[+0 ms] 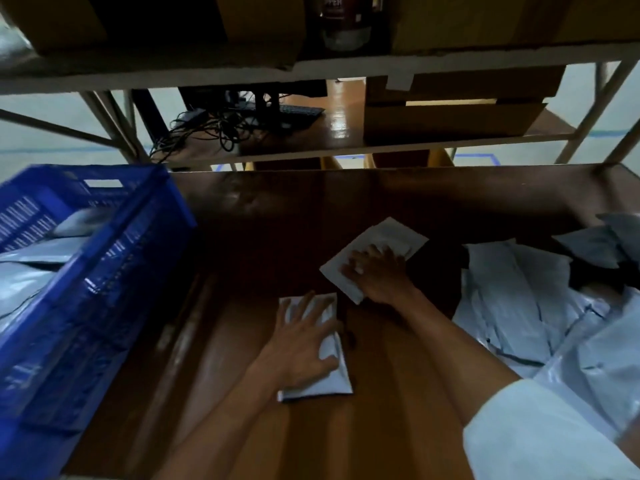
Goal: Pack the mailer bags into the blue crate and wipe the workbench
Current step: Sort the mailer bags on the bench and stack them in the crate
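We are pressing our left hand, fingers spread, on the near mailer bag on the workbench and resting our right hand on the farther mailer bag. The blue crate is sitting at left; a pile of bags is lying at right.

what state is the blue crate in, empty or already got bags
Partly filled: grey mailer bags lie inside the blue crate, visible behind its wall.

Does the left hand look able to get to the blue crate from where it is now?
Probably yes. Only bare workbench lies between the left hand and the blue crate, and the crate's top is open.
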